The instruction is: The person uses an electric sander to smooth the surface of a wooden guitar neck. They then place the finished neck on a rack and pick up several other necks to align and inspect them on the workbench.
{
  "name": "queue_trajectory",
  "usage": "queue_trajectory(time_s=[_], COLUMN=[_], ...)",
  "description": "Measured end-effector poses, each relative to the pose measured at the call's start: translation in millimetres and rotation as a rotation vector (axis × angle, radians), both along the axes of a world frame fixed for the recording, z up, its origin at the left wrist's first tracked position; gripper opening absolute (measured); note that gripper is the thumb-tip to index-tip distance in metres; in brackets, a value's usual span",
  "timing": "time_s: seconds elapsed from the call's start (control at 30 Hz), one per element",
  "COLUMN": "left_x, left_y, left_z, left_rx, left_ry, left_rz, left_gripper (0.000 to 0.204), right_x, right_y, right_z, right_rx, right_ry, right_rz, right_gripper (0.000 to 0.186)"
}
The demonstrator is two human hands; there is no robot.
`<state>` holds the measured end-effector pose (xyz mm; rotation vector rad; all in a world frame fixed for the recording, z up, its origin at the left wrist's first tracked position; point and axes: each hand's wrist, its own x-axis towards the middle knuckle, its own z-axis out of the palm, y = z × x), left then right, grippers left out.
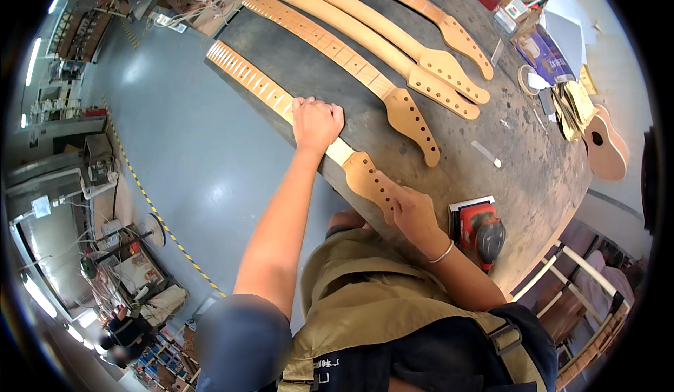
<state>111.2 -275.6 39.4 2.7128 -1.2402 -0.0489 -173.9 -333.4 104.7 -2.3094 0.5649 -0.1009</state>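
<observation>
A pale wooden guitar neck (359, 169) lies along the table's near left edge, its fretboard facing up and its holed headstock toward me. My left hand (316, 122) is closed over the middle of the fretboard, fingers curled; whether anything small sits under them is hidden. At the headstock's tip my right hand (414, 213) grips the wood, its thumb side on the face. Beside this neck rests a second guitar neck (351, 61), also fretboard up. Farther back lie two necks turned back up, one of them a nearer guitar neck (439, 96), and another fretboard-up guitar neck (460, 37).
A red and black power sander (479, 230) stands on the dark worktable (519, 160), right of my right hand. A purple box (544, 54), tape roll (526, 80) and sandpaper sheets (574, 108) crowd the far right. Another person (125, 332) is far off at lower left.
</observation>
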Motion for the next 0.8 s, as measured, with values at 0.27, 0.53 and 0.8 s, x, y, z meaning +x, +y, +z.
queue_trajectory(time_s=[0.27,0.53,0.8], left_x=[0,-1,-3], left_y=[-1,0,2], left_z=[3,3,1], left_rx=[-0.006,-0.017,-0.019], left_ry=[0.018,0.020,0.004], left_rz=[0.005,0.008,-0.007], left_gripper=[0.043,0.042,0.044], right_x=[20,38,37], right_y=[17,11,-3], right_z=[-34,-22,-29], right_rx=[0.109,0.056,0.190], right_ry=[-0.113,0.111,0.005], right_rz=[0.020,0.076,0.099], right_gripper=[0.056,0.051,0.049])
